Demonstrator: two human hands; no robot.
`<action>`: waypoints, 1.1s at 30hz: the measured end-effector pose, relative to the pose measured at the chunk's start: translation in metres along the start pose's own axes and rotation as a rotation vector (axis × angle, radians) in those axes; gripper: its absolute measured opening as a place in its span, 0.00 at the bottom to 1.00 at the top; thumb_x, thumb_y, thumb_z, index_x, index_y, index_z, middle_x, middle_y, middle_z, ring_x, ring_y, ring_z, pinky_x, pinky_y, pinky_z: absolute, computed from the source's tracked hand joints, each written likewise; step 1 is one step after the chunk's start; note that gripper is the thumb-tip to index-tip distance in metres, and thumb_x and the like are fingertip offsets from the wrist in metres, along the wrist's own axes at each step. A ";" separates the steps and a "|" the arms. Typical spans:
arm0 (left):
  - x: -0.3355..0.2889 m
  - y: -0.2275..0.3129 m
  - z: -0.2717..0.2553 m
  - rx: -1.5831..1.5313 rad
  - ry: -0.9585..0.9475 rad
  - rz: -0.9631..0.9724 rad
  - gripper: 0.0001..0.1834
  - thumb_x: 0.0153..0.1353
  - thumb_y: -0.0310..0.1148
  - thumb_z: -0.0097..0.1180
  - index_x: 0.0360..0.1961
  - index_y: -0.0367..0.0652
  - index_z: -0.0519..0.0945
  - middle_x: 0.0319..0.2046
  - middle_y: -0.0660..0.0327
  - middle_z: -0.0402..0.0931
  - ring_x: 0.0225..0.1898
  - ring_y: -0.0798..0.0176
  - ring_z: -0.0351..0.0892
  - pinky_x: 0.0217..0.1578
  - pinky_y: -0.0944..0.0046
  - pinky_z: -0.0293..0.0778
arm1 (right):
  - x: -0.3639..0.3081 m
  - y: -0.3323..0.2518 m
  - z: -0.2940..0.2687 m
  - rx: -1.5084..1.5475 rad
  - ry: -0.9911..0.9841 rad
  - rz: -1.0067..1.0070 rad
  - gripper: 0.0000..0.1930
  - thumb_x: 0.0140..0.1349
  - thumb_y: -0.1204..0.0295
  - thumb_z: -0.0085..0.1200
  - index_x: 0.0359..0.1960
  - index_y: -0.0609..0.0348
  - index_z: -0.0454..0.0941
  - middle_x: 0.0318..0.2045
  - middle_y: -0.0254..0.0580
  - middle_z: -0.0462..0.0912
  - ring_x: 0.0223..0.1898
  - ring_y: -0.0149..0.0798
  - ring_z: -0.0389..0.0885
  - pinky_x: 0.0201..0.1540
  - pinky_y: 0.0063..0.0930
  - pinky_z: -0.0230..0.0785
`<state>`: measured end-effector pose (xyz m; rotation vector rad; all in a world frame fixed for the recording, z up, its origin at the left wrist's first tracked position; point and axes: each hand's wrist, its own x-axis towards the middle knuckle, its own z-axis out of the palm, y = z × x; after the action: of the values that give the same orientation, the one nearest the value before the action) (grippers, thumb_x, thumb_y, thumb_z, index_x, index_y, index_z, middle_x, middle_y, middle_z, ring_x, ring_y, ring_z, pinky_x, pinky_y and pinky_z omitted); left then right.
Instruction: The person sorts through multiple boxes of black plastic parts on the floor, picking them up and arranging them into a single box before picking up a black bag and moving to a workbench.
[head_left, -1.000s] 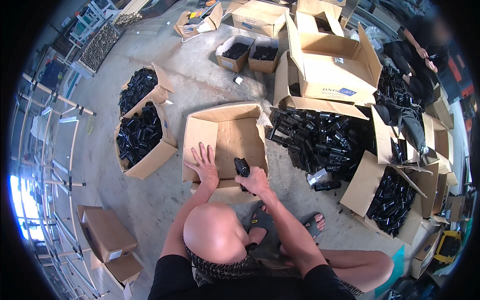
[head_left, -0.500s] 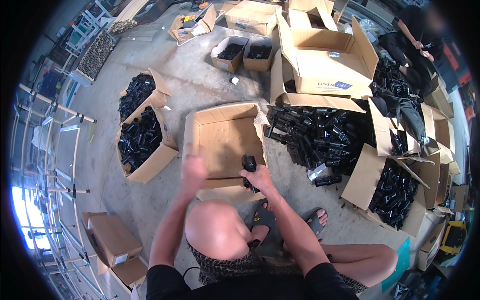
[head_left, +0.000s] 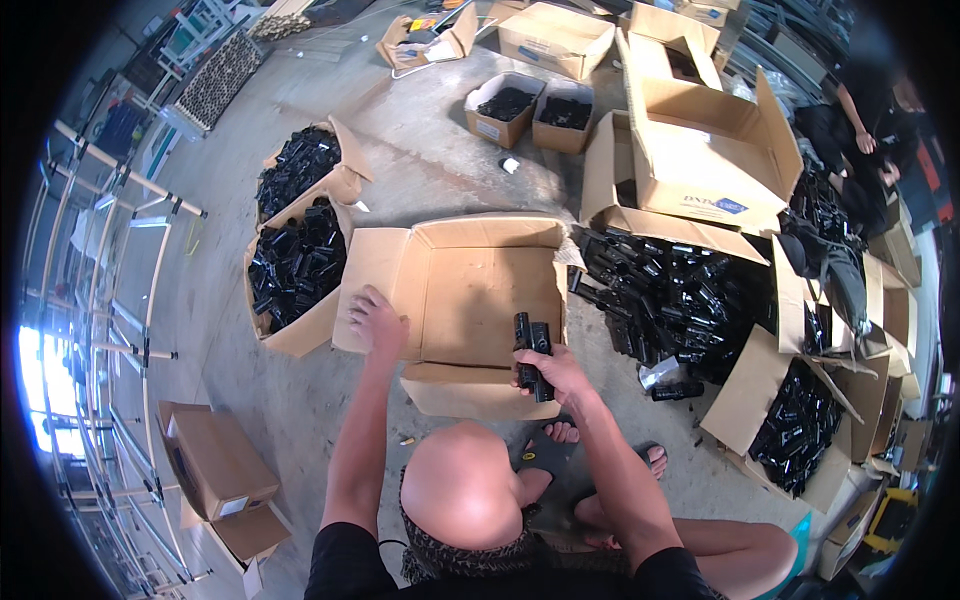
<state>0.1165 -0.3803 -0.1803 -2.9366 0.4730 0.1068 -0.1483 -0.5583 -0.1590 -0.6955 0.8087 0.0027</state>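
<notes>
In front of me stands an open cardboard box (head_left: 490, 374), with bare cardboard showing on its inside floor. My left hand (head_left: 378, 320) rests on the box's outspread left flap (head_left: 372, 268), its fingers apart and holding nothing. Over the box's near right corner, my right hand (head_left: 562, 374) is closed around a black tubular part (head_left: 533, 345). Two tube-like lengths lie side by side in that grip; whether they are one joined piece I cannot tell.
A large heap of black parts (head_left: 680, 300) lies to the right. Part-filled boxes stand left (head_left: 300, 262), far ahead (head_left: 500, 128) and right (head_left: 740, 420). My bent knee (head_left: 462, 490) is just below the box. Another person (head_left: 870, 130) sits at the far right.
My left hand has moved outward onto the left flap, which now lies spread to the left. The right hand still holds the black part. The whole view has shifted slightly.
</notes>
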 end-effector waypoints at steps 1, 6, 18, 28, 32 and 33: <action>0.000 0.001 0.003 0.059 0.021 -0.014 0.59 0.47 0.50 0.71 0.70 0.34 0.48 0.65 0.32 0.55 0.64 0.27 0.59 0.60 0.37 0.63 | -0.005 -0.006 0.009 0.008 0.010 -0.002 0.13 0.57 0.73 0.64 0.36 0.67 0.73 0.25 0.46 0.79 0.22 0.43 0.82 0.16 0.32 0.74; -0.023 0.016 0.008 -0.160 0.101 0.075 0.44 0.51 0.36 0.66 0.65 0.36 0.56 0.60 0.40 0.64 0.58 0.36 0.71 0.50 0.45 0.73 | 0.013 0.003 0.007 -0.017 0.065 -0.031 0.12 0.57 0.73 0.64 0.37 0.65 0.75 0.27 0.44 0.79 0.23 0.41 0.83 0.17 0.30 0.76; -0.066 -0.012 0.022 -0.732 -0.106 0.177 0.26 0.56 0.22 0.50 0.57 0.39 0.61 0.36 0.33 0.77 0.40 0.27 0.76 0.39 0.36 0.71 | 0.083 0.025 0.018 -0.208 0.094 0.021 0.12 0.53 0.76 0.64 0.36 0.64 0.75 0.28 0.44 0.80 0.22 0.39 0.81 0.19 0.33 0.75; -0.060 -0.010 -0.004 -0.590 -0.311 0.079 0.29 0.57 0.26 0.48 0.59 0.33 0.55 0.36 0.32 0.77 0.38 0.28 0.77 0.40 0.36 0.71 | 0.180 0.031 0.103 -0.874 0.145 -0.189 0.41 0.47 0.67 0.67 0.64 0.65 0.62 0.47 0.58 0.81 0.48 0.47 0.82 0.54 0.36 0.73; -0.055 0.008 -0.007 -0.336 -0.045 0.185 0.33 0.59 0.31 0.53 0.62 0.29 0.54 0.47 0.35 0.74 0.47 0.34 0.76 0.45 0.41 0.72 | 0.165 0.065 0.083 -1.019 0.188 -0.301 0.39 0.51 0.64 0.66 0.63 0.65 0.63 0.50 0.59 0.79 0.54 0.51 0.78 0.58 0.40 0.70; -0.061 0.023 -0.021 -0.186 0.242 0.310 0.35 0.59 0.33 0.55 0.62 0.29 0.55 0.50 0.37 0.72 0.49 0.36 0.75 0.46 0.43 0.72 | 0.162 0.072 0.074 -1.029 0.184 -0.343 0.38 0.51 0.64 0.66 0.63 0.64 0.63 0.50 0.58 0.79 0.54 0.51 0.78 0.58 0.40 0.70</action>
<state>0.0518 -0.3870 -0.1570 -3.0446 1.0039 -0.1795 -0.0044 -0.5012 -0.2719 -1.8235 0.8308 0.0481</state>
